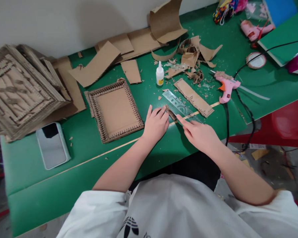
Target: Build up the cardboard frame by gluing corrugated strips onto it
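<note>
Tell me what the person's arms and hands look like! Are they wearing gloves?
No gloves: the left hand and right hand are both bare, with no watch or bracelet showing. The forearms are bare too. The left sleeve and right sleeve are short, loose and white. The pale shirt has a dark, leaf-shaped print.

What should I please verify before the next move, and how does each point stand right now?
1. Left hand at the small cardboard strip: ok, fingertips by its end.
2. Grip of the right hand: cannot tell, the fingers hide most of it.
3. Clear ruler close by: ok, just beyond the strip.
4. Glue bottle upright: ok.
5. Nearer glue gun cool: cannot tell.
6. Table free of scraps: not ok.
</note>
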A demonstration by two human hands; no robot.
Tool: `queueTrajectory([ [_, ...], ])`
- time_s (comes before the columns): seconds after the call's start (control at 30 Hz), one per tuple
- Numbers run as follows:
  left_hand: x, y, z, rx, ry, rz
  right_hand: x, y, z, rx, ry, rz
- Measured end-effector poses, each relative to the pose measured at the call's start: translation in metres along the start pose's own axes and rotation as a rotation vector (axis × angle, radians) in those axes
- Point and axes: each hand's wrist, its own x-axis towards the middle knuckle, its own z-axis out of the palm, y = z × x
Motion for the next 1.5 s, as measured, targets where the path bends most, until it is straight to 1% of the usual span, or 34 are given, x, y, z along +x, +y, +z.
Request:
queueTrajectory([
  [0.13,-0.002,0.000,0.001,0.019,0.038,0.026,0.000,-0.006,0.001,-0.044,-0.011,0.026],
  [0.27,-0.005,-0.001,0.005,-0.022,0.069,0.119,0.001,-0.012,0.003,-0.066,-0.030,0.039],
  [0.37,-0.006,-0.001,0.006,0.004,0.077,0.159,0.000,-0.015,0.004,-0.075,-0.049,0.046],
  [0.57,-0.006,0.001,0.002,0.039,0.017,0.129,-0.004,-0.017,0.009,-0.074,-0.062,0.055],
  [0.73,-0.007,0.002,0.002,0.034,0.006,0.123,-0.012,-0.017,0.017,-0.076,-0.045,0.068],
  [1.0,-0.007,0.002,0.003,0.003,-0.017,0.104,-0.026,-0.015,0.019,-0.080,-0.079,0.067],
  [1.3,-0.009,0.003,0.006,0.049,0.028,0.137,-0.036,-0.013,0.015,-0.112,-0.132,0.070],
  [1.5,-0.009,0.007,0.005,0.066,0.035,0.136,-0.039,-0.014,0.019,-0.102,-0.113,0.082],
])
